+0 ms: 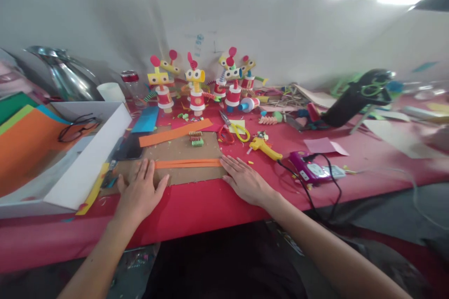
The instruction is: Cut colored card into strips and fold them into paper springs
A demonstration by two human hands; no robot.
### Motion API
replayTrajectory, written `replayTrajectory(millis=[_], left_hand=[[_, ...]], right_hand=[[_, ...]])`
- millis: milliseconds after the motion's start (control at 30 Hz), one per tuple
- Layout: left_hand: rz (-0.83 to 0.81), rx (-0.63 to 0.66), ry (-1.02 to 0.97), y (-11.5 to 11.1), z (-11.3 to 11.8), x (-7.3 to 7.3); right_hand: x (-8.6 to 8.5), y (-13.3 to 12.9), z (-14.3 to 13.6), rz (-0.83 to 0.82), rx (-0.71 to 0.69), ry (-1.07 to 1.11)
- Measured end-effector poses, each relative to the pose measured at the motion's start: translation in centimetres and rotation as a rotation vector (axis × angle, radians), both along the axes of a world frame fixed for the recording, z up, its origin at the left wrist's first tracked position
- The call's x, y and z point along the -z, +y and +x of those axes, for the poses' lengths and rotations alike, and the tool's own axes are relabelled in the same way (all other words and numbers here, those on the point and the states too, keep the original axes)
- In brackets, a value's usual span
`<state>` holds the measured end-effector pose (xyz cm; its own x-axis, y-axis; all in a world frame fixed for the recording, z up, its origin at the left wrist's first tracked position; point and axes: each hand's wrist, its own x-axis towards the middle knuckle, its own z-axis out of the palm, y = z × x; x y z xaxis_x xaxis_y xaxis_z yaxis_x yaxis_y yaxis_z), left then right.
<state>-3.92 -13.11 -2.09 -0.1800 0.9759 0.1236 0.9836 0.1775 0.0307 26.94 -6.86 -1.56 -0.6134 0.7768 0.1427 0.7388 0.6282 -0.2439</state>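
Note:
Two narrow orange paper strips [189,164] lie side by side across a piece of brown cardboard [196,176]. My left hand [141,191] rests palm down over their left end, its fingers stretched and the thumb spread. Over the right end, my right hand [245,180] lies flat with its fingertips on the paper. Behind the strips is a wider orange strip [175,133], set at a slant. Small folded paper springs [196,142] sit beside it on the cardboard. Scissors with red and yellow handles [234,131] lie just beyond my right hand.
A yellow glue gun [264,148] and a purple power strip [310,168] with cables lie to the right. Several paper-cup figures [196,100] stand at the back. At left are a white box [94,163] with coloured paper and a metal jug [72,79]. A black holder [351,103] leans at right.

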Motion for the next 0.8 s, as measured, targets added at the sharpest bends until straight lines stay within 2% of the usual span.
replayTrajectory(millis=[100,167,267,367,467,533,667,800], left_hand=[[0.003,-0.013,0.016,0.3,0.0,-0.3],[0.07,0.015,0.042,1.0,0.9,-1.2],[0.211,0.182,0.007,2.9,3.9,-3.2],[0.135,0.354,-0.138,5.6,7.7,-4.3],[0.063,0.369,-0.159,7.6,10.3,-3.9],[0.014,0.358,-0.162,8.3,10.9,-3.2],[-0.01,0.344,-0.24,8.4,10.2,-2.0],[0.009,0.402,-0.395,8.8,8.3,-1.8]], right_hand=[[0.0,0.1,-0.1,0.049,0.022,0.028],[-0.2,0.6,-0.6,0.076,0.044,0.075],[-0.7,2.0,-1.6,0.069,0.091,0.147],[-1.0,3.7,-2.4,0.025,0.143,0.196],[-1.0,5.2,-2.8,-0.04,0.175,0.218],[-1.0,5.7,-2.8,-0.105,0.163,0.219],[-1.7,6.1,-3.1,-0.21,0.121,0.238],[-2.7,6.8,-4.0,-0.244,0.109,0.303]])
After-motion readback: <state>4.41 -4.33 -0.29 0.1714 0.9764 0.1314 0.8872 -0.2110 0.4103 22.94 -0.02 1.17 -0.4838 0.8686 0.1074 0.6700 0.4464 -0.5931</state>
